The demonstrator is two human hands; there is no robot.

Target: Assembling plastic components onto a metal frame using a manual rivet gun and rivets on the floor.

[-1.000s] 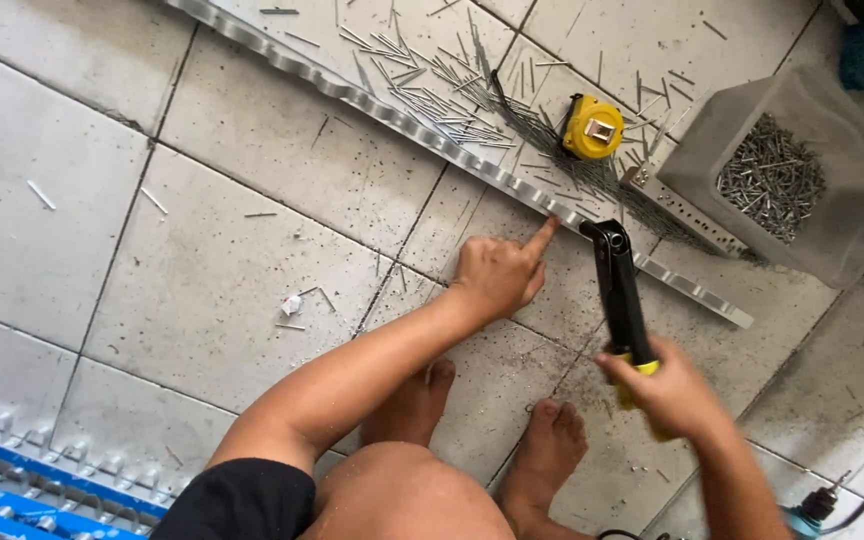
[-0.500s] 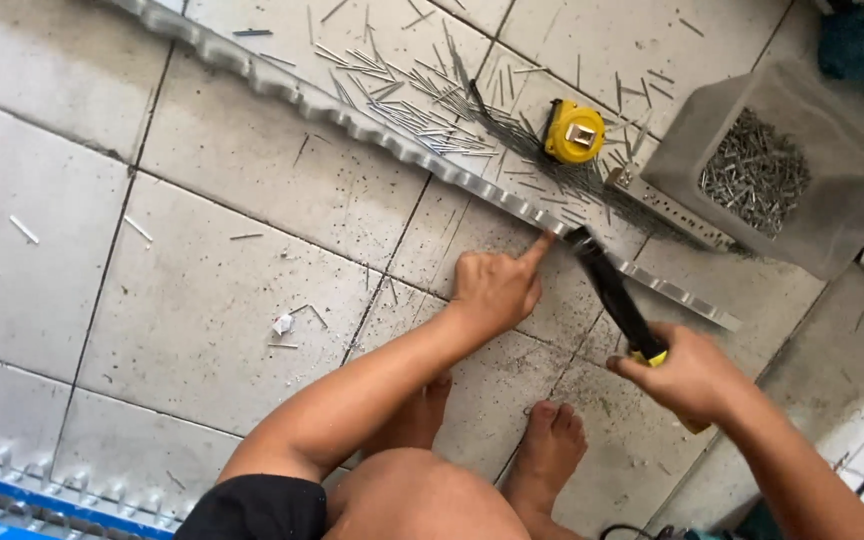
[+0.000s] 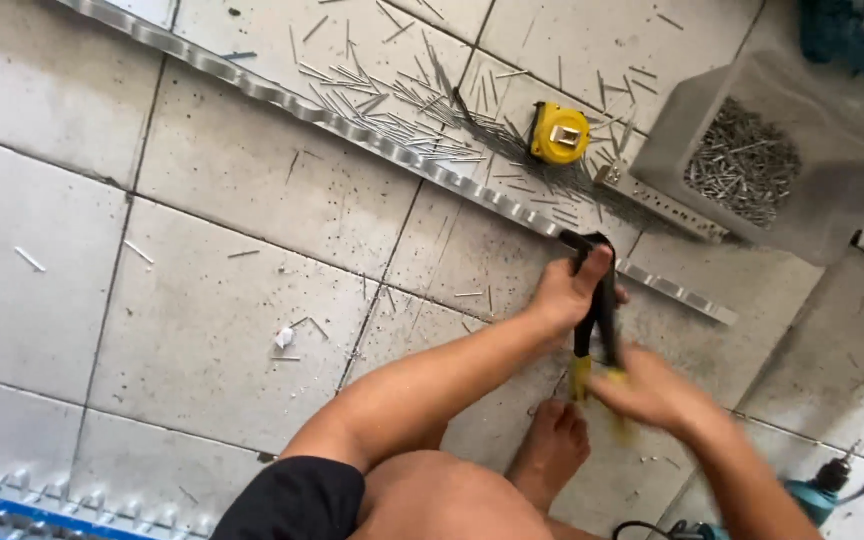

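Fingers of the left hand (image 3: 567, 290) curl closed around the upper part of a black rivet gun (image 3: 597, 300), thumb up by its head; the right hand (image 3: 652, 390) is blurred, but seems clamped on the tool's yellow-tipped handles. Its head touches a long scalloped metal strip (image 3: 352, 125) lying across the tiled floor (image 3: 232, 330); a yellow tape measure (image 3: 560, 133), a grey bin of rivets (image 3: 752, 170) and scattered pins (image 3: 392, 100) lie beyond.
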